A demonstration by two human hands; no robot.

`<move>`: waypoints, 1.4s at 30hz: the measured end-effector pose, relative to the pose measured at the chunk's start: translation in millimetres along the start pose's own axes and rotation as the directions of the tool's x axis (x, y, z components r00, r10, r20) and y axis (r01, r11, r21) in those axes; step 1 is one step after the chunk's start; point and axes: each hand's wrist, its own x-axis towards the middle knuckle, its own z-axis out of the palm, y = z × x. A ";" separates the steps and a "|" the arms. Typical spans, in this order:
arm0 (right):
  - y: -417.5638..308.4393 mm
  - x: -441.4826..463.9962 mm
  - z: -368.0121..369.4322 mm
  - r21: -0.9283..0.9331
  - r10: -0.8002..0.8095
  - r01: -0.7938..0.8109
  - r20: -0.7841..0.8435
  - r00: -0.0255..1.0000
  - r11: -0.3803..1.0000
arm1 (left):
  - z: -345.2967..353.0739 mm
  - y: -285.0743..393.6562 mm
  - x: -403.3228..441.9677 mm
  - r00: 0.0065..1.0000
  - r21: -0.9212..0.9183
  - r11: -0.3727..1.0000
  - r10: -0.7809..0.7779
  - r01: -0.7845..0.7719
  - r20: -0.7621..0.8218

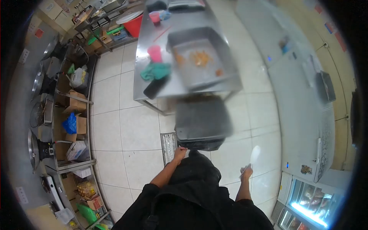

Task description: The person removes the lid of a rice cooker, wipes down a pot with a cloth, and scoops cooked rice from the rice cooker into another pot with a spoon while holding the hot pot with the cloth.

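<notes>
A dark grey bin (203, 119) with a flat top stands on the floor in front of me, against the near end of the steel table. My left hand (179, 154) is closed at the bin's near left corner, fingers on its edge. Out to the right, away from the bin, my right hand (247, 171) is closed around something small and greyish, too blurred to name. On the table, a large grey tub (197, 74) holds some orange-yellow pieces. Left of it lie a green cloth (155, 71), a pink cup (155, 53) and a dark oblong object (156, 88).
The steel table (143, 42) extends away from me; a second pink cup (155, 17) stands farther back. Shelves with boxes (76, 101) line the left side. A red bucket (134, 26) is at the back. White fridges (303, 115) run along the right. A metal floor grate (168, 147) adjoins the bin.
</notes>
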 end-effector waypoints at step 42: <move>108.6 -72.7 -39.1 0.048 0.181 -0.175 -0.286 0.941 0.983 | 89.8 514.3 200.1 0.653 0.929 -0.190 0.666 -0.319 0.361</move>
